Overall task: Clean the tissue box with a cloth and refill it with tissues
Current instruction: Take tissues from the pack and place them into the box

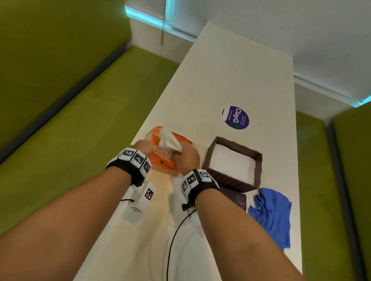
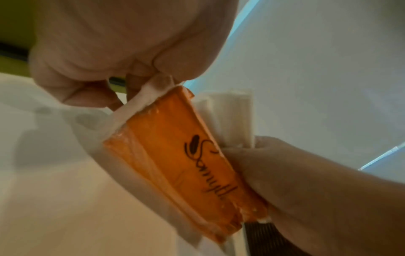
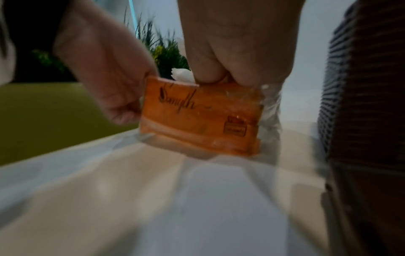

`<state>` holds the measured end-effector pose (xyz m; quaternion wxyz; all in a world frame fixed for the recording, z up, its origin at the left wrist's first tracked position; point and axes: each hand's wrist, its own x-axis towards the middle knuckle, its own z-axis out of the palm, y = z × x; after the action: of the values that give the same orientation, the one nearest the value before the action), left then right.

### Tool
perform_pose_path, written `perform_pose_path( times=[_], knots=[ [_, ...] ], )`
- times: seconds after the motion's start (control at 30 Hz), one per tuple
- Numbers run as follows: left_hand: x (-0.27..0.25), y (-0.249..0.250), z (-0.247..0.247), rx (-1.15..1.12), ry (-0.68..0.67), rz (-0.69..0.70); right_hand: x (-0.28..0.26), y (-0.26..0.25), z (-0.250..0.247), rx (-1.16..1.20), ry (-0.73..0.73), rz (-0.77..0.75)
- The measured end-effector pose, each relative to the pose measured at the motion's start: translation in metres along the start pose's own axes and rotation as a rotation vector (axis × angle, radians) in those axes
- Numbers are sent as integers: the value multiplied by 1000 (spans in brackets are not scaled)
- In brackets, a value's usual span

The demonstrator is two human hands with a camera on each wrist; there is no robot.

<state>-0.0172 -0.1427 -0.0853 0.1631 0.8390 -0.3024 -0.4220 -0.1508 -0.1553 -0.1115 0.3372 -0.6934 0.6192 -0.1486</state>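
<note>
An orange plastic tissue pack (image 1: 163, 160) stands on the white table (image 1: 225, 78), held between both hands. My left hand (image 1: 145, 148) pinches the pack's left end (image 2: 153, 86). My right hand (image 1: 188, 155) has its fingers curled into the pack's top opening and grips a wad of white tissues (image 1: 169, 139) that sticks up out of it. In the right wrist view the tissues (image 3: 180, 73) show just left of my right fingers (image 3: 210, 69). The brown tissue box (image 1: 213, 156) stands open to the right, white inside. A blue cloth (image 1: 270, 214) lies crumpled near it.
The box's brown lid (image 1: 239, 201) lies flat beside my right wrist. A round purple sticker (image 1: 235, 117) is on the table beyond the box. Green benches (image 1: 64, 113) flank the narrow table on both sides. A black cable (image 1: 171, 246) trails over the near table.
</note>
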Motion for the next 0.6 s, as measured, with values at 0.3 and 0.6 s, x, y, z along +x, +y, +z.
perform_pose_path(
  times=[0.3, 0.6],
  knots=[
    [9, -10, 4, -38, 22, 9, -8, -13, -56, 813, 81, 86],
    [-48, 28, 19, -604, -362, 437, -29, 10, -103, 1375, -19, 87]
  ],
)
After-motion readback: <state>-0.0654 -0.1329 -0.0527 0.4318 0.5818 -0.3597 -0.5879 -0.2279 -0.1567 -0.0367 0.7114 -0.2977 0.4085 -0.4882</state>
